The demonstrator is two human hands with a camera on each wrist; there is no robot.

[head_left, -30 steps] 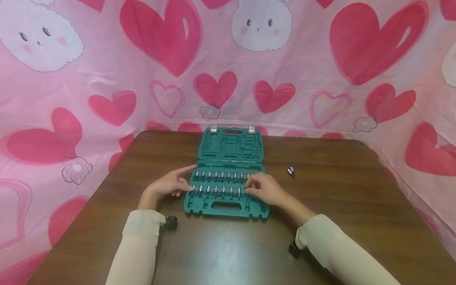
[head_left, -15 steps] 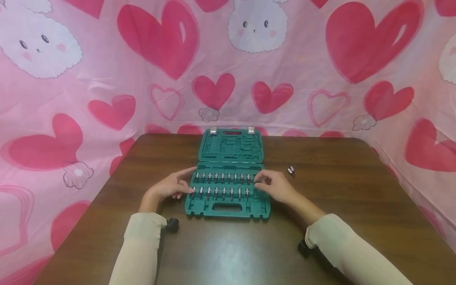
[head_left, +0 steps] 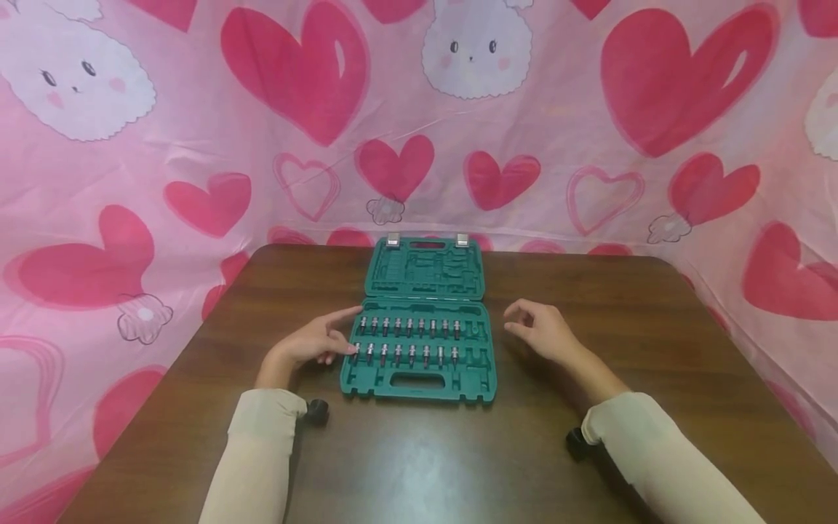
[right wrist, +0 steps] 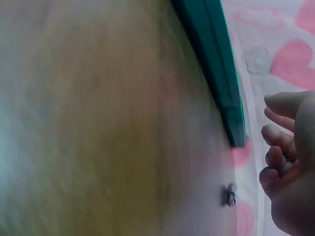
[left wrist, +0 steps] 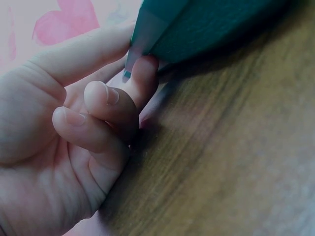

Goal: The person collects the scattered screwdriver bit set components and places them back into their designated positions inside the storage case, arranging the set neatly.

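Observation:
An open green plastic case [head_left: 366,380] lies on the table, with two rows of silver bit sockets [head_left: 426,355] seated in its lower half. Several slots at the right end of the rows hold nothing. My left hand [head_left: 310,343] grips the case's left edge. Its thumb lies over the rim, the index finger reaches along the side, and in the left wrist view a fingertip [left wrist: 146,69] touches the case edge. To the right of the case, my right hand [head_left: 542,331] hovers with loosely bent fingers and nothing in them.
In the right wrist view, loose bit sockets [right wrist: 230,195] lie on the table beyond the case; the right hand hides them in the head view. The case's lid [head_left: 373,268] leans back behind it. A pink heart-patterned cloth [head_left: 419,109] surrounds the brown table [head_left: 419,451].
My right hand has let go of a bit socket at the right end of the front row and moved right, off the case. The left hand has stayed at the case's left edge.

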